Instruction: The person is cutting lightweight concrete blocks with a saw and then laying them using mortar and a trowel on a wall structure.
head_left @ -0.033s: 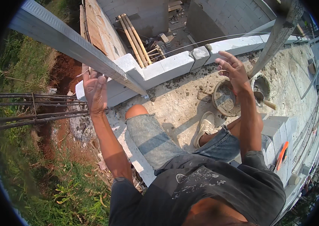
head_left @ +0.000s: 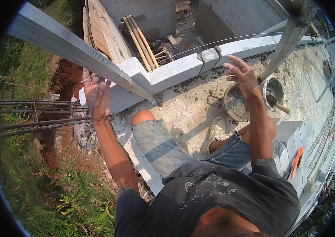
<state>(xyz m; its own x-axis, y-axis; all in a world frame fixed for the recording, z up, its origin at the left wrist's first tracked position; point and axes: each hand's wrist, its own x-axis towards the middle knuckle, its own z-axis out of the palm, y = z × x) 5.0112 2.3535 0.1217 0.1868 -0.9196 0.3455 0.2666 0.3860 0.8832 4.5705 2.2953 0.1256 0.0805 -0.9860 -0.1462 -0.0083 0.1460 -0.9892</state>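
Observation:
My left hand (head_left: 97, 98) is raised beside a slanting grey metal beam (head_left: 72, 45), palm up and fingers stretched apart. A thin pale string (head_left: 86, 79) crosses its fingertips; another turn of string is wound round the beam. Whether the fingers press on the string, I cannot tell. My right hand (head_left: 243, 79) hangs in the air with nothing visible in it, fingers half bent and apart. Below it stands a round tub of mortar (head_left: 235, 108), partly covered by my forearm. Beside that, a bucket (head_left: 277, 85) has a trowel (head_left: 281, 107) lying in it, handle over the rim.
A low wall of white blocks (head_left: 183, 68) runs ahead, with a wooden post (head_left: 286, 43) at right. Reinforcing bars (head_left: 37, 108) jut out at left over a drop. Grey blocks (head_left: 290, 134) and an orange-handled tool (head_left: 296, 162) sit on my right. Bamboo poles (head_left: 140, 41) lean beyond the wall.
My right hand has shifted slightly left. The left hand has moved a little left and down, and the string by its fingers lies slightly differently.

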